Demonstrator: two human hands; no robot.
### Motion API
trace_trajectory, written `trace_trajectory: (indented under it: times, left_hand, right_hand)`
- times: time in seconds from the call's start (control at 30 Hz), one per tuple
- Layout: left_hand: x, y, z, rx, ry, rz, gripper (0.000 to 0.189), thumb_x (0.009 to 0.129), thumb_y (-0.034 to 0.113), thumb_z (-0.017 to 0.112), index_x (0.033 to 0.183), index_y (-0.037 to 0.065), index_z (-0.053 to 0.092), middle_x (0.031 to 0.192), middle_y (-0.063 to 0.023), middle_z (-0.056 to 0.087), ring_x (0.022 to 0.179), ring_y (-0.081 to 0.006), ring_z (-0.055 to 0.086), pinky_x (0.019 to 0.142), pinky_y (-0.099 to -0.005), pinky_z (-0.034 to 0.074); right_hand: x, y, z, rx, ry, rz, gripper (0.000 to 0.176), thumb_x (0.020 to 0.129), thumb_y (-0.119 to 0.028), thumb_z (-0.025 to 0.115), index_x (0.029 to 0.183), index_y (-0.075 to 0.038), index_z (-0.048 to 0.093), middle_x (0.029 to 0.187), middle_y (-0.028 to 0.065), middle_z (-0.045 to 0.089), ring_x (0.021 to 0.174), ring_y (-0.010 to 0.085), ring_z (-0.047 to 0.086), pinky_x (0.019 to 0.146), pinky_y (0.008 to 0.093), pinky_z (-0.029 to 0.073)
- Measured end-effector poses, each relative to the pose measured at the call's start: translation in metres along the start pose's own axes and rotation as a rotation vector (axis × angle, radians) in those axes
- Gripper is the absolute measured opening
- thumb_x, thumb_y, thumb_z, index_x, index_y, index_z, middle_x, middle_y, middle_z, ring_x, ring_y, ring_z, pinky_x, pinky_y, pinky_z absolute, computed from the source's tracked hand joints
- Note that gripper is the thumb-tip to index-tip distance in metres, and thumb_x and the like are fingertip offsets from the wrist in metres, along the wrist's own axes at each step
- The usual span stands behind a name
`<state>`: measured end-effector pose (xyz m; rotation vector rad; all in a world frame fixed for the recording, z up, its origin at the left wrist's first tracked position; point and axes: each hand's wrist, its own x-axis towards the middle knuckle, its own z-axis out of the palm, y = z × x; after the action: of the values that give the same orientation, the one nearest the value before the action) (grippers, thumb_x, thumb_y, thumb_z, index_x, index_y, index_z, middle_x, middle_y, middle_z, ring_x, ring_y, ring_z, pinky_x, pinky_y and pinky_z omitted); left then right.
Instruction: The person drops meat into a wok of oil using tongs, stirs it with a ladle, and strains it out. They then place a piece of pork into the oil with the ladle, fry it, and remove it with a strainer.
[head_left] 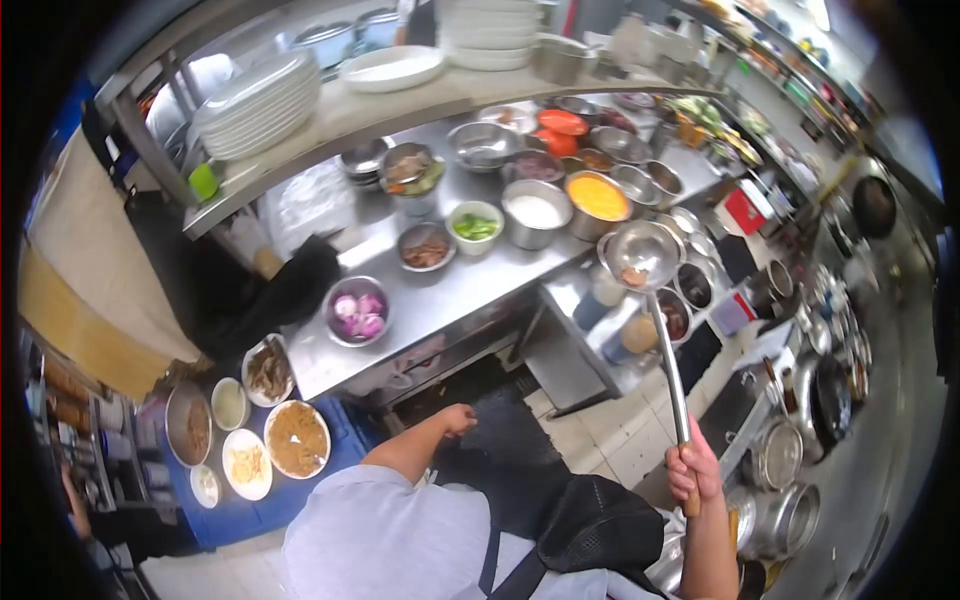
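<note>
My right hand is wrapped round the wooden grip of a long-handled metal ladle. The ladle's round bowl points away from me, over the containers at the counter's right end, with a small orange-brown piece showing in it. My left hand hangs low beside my dark apron, its fingers curled in with nothing visible in them. Beyond the hands, the steel counter bears a bowl of purple onions, a bowl of brown meat-like pieces, a bowl of cut green vegetables and a pot of yellow liquid.
On my left, a blue surface carries several food bowls. Another person's dark sleeve reaches over the counter's left end. An overhead shelf holds stacked plates. Pots and pans line the right side, above a tiled floor.
</note>
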<state>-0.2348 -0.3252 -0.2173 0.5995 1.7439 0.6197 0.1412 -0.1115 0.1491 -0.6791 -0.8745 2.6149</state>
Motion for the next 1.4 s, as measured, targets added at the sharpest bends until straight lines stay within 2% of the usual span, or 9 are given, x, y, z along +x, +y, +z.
trace_trajectory:
  times: [0.2, 0.47, 0.6, 0.63, 0.77, 0.87, 1.0, 1.1, 1.4]
  left_hand:
    - [-0.017, -0.091, -0.107, 0.163, 0.064, 0.013, 0.037, 0.083, 0.032, 0.066, 0.107, 0.004, 0.065, 0.086, -0.0136, 0.069, 0.067, -0.0229, 0.068, 0.067, -0.0389, 0.054]
    - [-0.076, -0.183, -0.148, 0.008, 0.109, -0.263, 0.028, 0.081, 0.027, 0.063, 0.099, 0.006, 0.068, 0.078, -0.0147, 0.068, 0.057, -0.0269, 0.065, 0.046, -0.0387, 0.052]
    - [-0.052, -0.207, -0.127, 0.180, -0.011, -0.004, 0.032, 0.083, 0.029, 0.061, 0.107, 0.009, 0.069, 0.105, -0.0168, 0.068, 0.094, -0.0311, 0.067, 0.077, -0.0380, 0.056]
    - [-0.047, -0.186, -0.121, 0.079, 0.072, -0.180, 0.039, 0.081, 0.029, 0.065, 0.114, 0.008, 0.067, 0.120, -0.0171, 0.063, 0.112, -0.0320, 0.060, 0.095, -0.0368, 0.049]
    - [-0.028, -0.127, -0.127, 0.082, 0.062, -0.057, 0.044, 0.081, 0.030, 0.065, 0.119, 0.007, 0.063, 0.120, -0.0167, 0.064, 0.112, -0.0315, 0.060, 0.097, -0.0388, 0.047]
    - [-0.016, -0.089, -0.137, 0.127, 0.032, 0.077, 0.043, 0.083, 0.027, 0.063, 0.120, 0.006, 0.062, 0.118, -0.0165, 0.065, 0.112, -0.0312, 0.061, 0.095, -0.0387, 0.048]
    - [0.006, -0.039, -0.149, 0.215, -0.082, 0.243, 0.039, 0.083, 0.020, 0.060, 0.119, 0.006, 0.061, 0.113, -0.0171, 0.066, 0.107, -0.0316, 0.063, 0.091, -0.0393, 0.050]
    - [0.012, 0.007, -0.149, 0.190, -0.183, 0.318, 0.040, 0.082, 0.007, 0.055, 0.122, 0.004, 0.058, 0.110, -0.0160, 0.067, 0.096, -0.0261, 0.066, 0.083, -0.0360, 0.052]
    - [0.045, 0.125, -0.067, 0.247, -0.709, 0.218, 0.052, 0.080, -0.004, 0.047, 0.131, 0.005, 0.050, 0.111, -0.0110, 0.065, 0.087, -0.0156, 0.061, 0.073, -0.0285, 0.050]
  right_hand:
    - [0.159, 0.018, 0.091, -0.123, -0.032, 0.237, 0.076, 0.094, -0.009, 0.053, 0.154, -0.030, 0.011, 0.071, 0.0056, 0.044, 0.042, 0.0089, 0.040, 0.034, 0.0228, 0.034]
    - [0.249, 0.041, 0.172, -0.616, -0.025, 0.250, 0.084, 0.090, -0.003, 0.054, 0.155, -0.029, 0.008, 0.064, 0.0030, 0.043, 0.044, 0.0097, 0.042, 0.039, 0.0240, 0.038]
    - [0.279, 0.058, 0.149, -1.244, -0.072, 0.287, 0.084, 0.090, 0.001, 0.051, 0.155, -0.031, 0.009, 0.061, -0.0011, 0.041, 0.044, 0.0097, 0.043, 0.042, 0.0265, 0.040]
    - [0.283, 0.060, 0.154, -1.460, -0.042, 0.340, 0.084, 0.089, -0.001, 0.053, 0.155, -0.028, 0.009, 0.062, 0.0066, 0.051, 0.049, 0.0224, 0.054, 0.051, 0.0345, 0.046]
    - [0.287, 0.073, 0.147, -1.768, -0.094, 0.098, 0.086, 0.085, -0.005, 0.056, 0.154, -0.025, 0.009, 0.078, 0.0268, 0.060, 0.084, 0.0490, 0.059, 0.078, 0.0475, 0.045]
    - [0.283, 0.074, 0.140, -1.816, -0.076, 0.026, 0.085, 0.086, -0.005, 0.056, 0.154, -0.024, 0.010, 0.072, 0.0243, 0.056, 0.075, 0.0446, 0.059, 0.075, 0.0447, 0.047]
    - [0.251, 0.063, 0.132, -1.689, -0.008, 0.078, 0.084, 0.087, -0.005, 0.057, 0.155, -0.023, 0.011, 0.065, 0.0159, 0.053, 0.058, 0.0323, 0.055, 0.063, 0.0393, 0.047]
    - [0.189, 0.048, 0.110, -0.995, 0.130, 0.184, 0.085, 0.086, -0.005, 0.060, 0.155, -0.024, 0.014, 0.064, -0.0001, 0.046, 0.047, 0.0112, 0.046, 0.044, 0.0272, 0.039]
    - [-0.074, 0.141, 0.035, -0.216, 0.840, -0.410, 0.077, 0.084, -0.008, 0.062, 0.150, -0.015, 0.022, 0.063, 0.0049, 0.046, 0.039, 0.0135, 0.043, 0.036, 0.0271, 0.038]
